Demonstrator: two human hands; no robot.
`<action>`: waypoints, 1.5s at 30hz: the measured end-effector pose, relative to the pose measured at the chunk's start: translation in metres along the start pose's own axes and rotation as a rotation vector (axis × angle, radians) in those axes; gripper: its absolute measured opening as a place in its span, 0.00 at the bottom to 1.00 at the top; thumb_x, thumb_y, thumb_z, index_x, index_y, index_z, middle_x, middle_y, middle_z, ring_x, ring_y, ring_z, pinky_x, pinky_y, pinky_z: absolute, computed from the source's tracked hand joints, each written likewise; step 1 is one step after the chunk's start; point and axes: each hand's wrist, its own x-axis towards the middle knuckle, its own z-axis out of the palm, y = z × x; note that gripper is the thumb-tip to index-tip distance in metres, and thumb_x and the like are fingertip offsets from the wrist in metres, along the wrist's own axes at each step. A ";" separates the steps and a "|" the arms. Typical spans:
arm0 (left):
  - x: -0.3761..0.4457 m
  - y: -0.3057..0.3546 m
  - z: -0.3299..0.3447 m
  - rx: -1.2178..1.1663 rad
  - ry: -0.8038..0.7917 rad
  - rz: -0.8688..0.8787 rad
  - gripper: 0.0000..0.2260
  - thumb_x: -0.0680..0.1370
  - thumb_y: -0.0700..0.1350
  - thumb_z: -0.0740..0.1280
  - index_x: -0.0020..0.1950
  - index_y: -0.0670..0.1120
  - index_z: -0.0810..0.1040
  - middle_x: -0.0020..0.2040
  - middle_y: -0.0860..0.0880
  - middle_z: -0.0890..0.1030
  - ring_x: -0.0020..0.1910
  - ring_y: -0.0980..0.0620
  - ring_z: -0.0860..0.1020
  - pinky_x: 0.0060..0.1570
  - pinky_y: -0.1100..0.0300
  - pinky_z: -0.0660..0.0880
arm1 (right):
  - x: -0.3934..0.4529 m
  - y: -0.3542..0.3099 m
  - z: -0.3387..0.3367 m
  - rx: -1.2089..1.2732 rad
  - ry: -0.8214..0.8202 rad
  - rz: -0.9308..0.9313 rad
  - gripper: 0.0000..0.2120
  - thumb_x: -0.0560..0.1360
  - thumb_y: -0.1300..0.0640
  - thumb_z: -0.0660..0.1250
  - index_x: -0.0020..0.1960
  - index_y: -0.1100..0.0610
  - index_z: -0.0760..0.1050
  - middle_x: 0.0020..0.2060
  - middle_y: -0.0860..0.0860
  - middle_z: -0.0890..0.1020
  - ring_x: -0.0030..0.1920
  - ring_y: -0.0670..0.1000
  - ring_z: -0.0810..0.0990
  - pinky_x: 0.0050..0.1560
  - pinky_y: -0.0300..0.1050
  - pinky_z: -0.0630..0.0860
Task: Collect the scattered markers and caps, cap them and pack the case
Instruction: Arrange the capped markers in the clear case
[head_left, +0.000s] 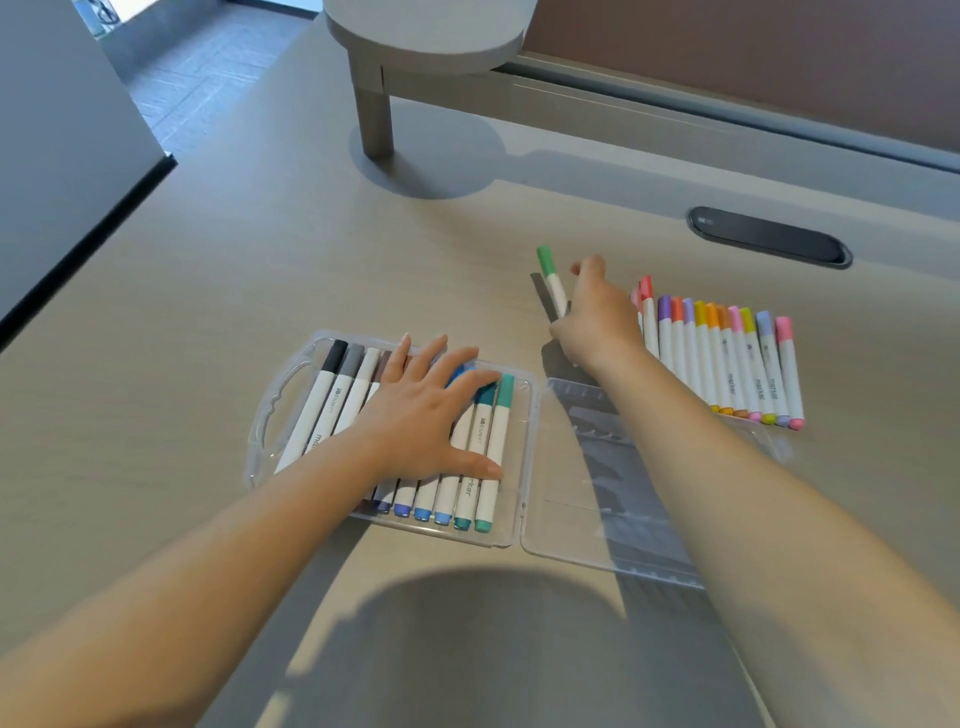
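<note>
Our left hand (423, 410) lies flat, fingers spread, on capped markers (488, 457) in the clear case (270, 415) (lid (597, 499) open); our right hand (597, 317) pinches a green marker (551, 280).

Not much to report on the person: both forearms are bare right down to the frame edge, no sleeves showing. The left hand (423, 410) and right hand (597, 317) wear no gloves, rings or watch. Nails look short and unpainted.
</note>
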 end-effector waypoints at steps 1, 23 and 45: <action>0.000 0.000 0.000 -0.022 0.009 -0.001 0.41 0.69 0.68 0.60 0.75 0.55 0.46 0.77 0.52 0.45 0.75 0.46 0.39 0.71 0.46 0.33 | -0.002 0.000 -0.005 0.071 0.019 -0.007 0.29 0.74 0.66 0.65 0.70 0.57 0.56 0.56 0.60 0.76 0.49 0.57 0.77 0.47 0.48 0.76; -0.033 -0.002 -0.010 -0.487 0.293 -0.183 0.18 0.77 0.45 0.63 0.67 0.46 0.68 0.67 0.47 0.69 0.68 0.50 0.64 0.66 0.57 0.61 | -0.077 0.006 0.010 0.583 -0.323 0.035 0.17 0.74 0.63 0.67 0.57 0.52 0.63 0.50 0.58 0.80 0.39 0.44 0.78 0.35 0.33 0.74; -0.004 0.024 -0.002 0.032 -0.073 -0.072 0.35 0.71 0.68 0.56 0.73 0.63 0.45 0.76 0.47 0.38 0.73 0.39 0.35 0.70 0.42 0.34 | -0.071 0.054 -0.002 -0.014 -0.026 0.020 0.16 0.78 0.66 0.56 0.64 0.62 0.72 0.62 0.57 0.76 0.64 0.55 0.71 0.61 0.46 0.69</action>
